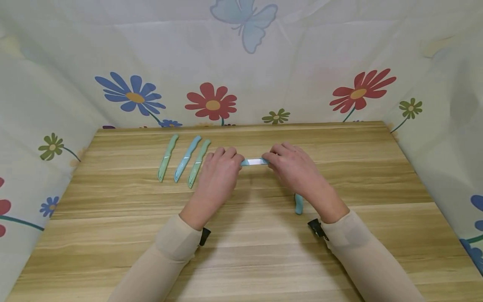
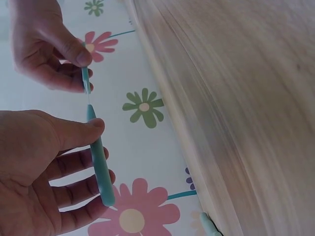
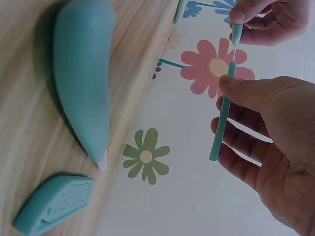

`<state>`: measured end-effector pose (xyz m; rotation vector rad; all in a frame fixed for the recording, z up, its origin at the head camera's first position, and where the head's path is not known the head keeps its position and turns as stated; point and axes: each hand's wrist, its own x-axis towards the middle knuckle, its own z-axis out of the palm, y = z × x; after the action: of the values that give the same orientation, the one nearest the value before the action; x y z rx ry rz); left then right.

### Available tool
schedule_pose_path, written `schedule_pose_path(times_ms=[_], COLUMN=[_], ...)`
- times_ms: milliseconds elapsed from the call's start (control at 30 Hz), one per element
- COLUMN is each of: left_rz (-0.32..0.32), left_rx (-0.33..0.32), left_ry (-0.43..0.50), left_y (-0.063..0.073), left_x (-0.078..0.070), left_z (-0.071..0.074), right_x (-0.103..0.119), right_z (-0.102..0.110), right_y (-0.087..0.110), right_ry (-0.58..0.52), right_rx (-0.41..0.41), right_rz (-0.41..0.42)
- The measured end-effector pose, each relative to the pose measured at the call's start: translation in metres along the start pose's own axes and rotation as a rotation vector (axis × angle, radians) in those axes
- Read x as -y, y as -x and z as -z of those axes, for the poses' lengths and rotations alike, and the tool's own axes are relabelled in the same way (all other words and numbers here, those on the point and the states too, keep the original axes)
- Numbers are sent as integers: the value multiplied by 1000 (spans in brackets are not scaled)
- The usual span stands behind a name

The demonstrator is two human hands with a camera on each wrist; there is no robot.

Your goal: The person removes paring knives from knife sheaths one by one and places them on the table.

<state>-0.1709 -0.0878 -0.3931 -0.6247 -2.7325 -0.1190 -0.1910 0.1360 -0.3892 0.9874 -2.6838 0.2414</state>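
Observation:
Between both hands a blue paring knife is drawn level above the table, its white blade (image 1: 255,162) bare in the middle. My left hand (image 1: 220,173) pinches the knife's handle (image 2: 101,169), thumb on one side and fingers along the other. With thumb and fingers my right hand (image 1: 293,167) grips the blue sheath (image 3: 222,125), which appears to cover the blade's tip end. Below my right wrist a second blue knife handle (image 1: 299,204) lies on the table, partly hidden by the arm. Beside it lies a loose blue sheath (image 3: 54,204), seen in the right wrist view.
Left of my left hand, three sheathed knives lie side by side on the wooden table (image 1: 256,260): a green knife (image 1: 167,158), a blue knife (image 1: 187,159) and another green knife (image 1: 198,163). A flowered curtain (image 1: 302,63) hangs behind the table's far edge.

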Motion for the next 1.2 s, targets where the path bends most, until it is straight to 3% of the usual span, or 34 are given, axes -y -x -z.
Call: schedule_pose_path(times_ms=[533, 1200], left_rz=[15, 8], left_rx=[17, -10], left_ry=[5, -12], left_y=[0, 1], left_x=[2, 4], left_z=[0, 1], right_x=[-2, -3], right_z=[-1, 1], right_y=[1, 1], right_ry=[-3, -16], right_rx=[-13, -11], right_rz=[7, 4])
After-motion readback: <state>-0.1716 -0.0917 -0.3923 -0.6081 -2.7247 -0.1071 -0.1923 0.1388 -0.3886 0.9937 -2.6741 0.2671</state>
